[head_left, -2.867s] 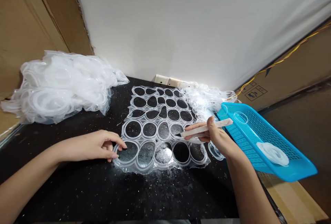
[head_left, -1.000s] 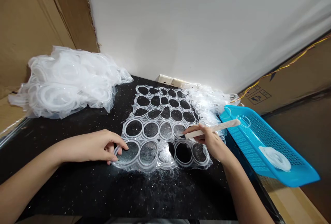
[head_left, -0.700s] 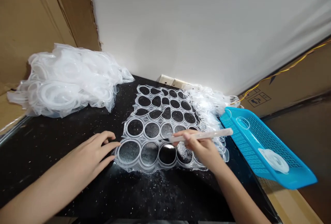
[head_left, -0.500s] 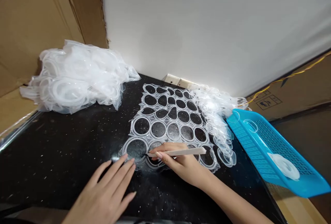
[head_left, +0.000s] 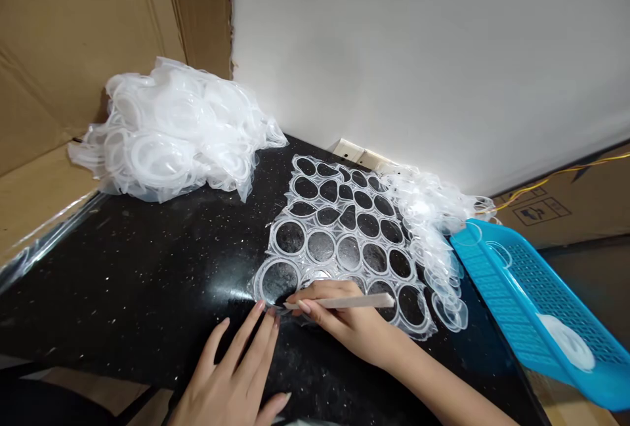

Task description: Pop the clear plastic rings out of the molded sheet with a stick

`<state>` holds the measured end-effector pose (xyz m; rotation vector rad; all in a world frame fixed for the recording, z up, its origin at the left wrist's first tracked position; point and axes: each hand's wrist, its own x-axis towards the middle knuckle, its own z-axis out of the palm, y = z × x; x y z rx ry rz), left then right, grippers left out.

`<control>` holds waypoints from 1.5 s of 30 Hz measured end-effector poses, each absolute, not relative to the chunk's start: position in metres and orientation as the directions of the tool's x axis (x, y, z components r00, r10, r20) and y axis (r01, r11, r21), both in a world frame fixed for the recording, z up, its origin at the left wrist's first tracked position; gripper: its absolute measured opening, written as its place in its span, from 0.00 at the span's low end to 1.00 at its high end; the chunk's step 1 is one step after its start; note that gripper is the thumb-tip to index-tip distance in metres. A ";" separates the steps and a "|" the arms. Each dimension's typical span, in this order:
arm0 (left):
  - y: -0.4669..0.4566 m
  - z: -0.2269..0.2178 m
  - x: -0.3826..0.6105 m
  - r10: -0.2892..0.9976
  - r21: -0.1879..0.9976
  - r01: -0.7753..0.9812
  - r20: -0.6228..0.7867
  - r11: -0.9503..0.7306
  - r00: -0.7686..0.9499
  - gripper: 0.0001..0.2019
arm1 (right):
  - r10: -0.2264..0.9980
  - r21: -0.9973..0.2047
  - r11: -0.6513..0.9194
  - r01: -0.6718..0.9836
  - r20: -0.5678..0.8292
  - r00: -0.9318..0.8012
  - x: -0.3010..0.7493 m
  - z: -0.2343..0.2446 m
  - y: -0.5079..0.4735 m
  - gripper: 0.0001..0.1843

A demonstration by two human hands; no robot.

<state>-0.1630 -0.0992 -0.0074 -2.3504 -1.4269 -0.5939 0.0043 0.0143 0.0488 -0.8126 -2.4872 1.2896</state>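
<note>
A clear plastic sheet with rows of round holes, each with a raised ring around it, lies on the black speckled tabletop. In my right hand is a slim tool with a flat, pale handle, gripped like a pen. Its point is down at the ring of the sheet's near left hole; the exact tip is hard to make out. My left hand lies palm down with fingers spread, its fingertips at the near left edge of the sheet. Part of the near row is hidden behind my right hand.
A large heap of translucent plastic rings and sheets sits at the back left beside cardboard. To the right are loose clear rings and a blue basket holding white pieces. A white wall with sockets stands behind.
The view has shifted, so everything sits a little further right. The tool's tip has moved from inside the near left hole to its near edge. My left hand stays beside it.
</note>
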 end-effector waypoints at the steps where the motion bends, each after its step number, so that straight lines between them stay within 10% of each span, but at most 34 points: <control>1: -0.099 -0.007 -0.163 0.756 -0.070 0.893 0.505 -0.444 0.416 0.21 | 0.556 -0.801 0.474 0.365 -0.048 -0.830 0.004 0.049 0.014 0.15; 13: -0.100 -0.005 -0.161 0.769 -0.065 0.894 0.484 -0.444 0.418 0.21 | 0.530 -0.757 0.555 0.344 0.003 -0.848 0.005 0.047 0.013 0.14; 21: -0.105 -0.019 -0.149 0.858 0.255 0.920 0.494 -0.299 0.142 0.23 | 0.324 -0.155 0.945 0.287 0.349 -0.879 0.008 0.024 -0.008 0.14; 31: -0.108 -0.020 -0.148 0.854 0.363 0.888 0.517 -0.282 0.060 0.21 | 0.300 -0.027 0.951 0.309 0.327 -0.896 0.002 0.013 0.000 0.11; 37: -0.107 -0.017 -0.149 0.850 0.312 0.905 0.518 -0.290 0.094 0.20 | 0.509 -0.421 0.827 0.372 0.280 -0.814 -0.004 0.017 0.021 0.18; 41: -0.103 -0.016 -0.152 0.838 0.274 0.896 0.519 -0.349 0.168 0.20 | 0.631 -0.821 0.525 0.224 0.199 -0.750 -0.013 0.022 0.028 0.20; 45: -0.100 -0.017 -0.155 0.831 0.248 0.899 0.522 -0.362 0.190 0.21 | 0.671 -0.957 0.194 0.216 -0.031 -0.741 -0.017 0.026 0.032 0.24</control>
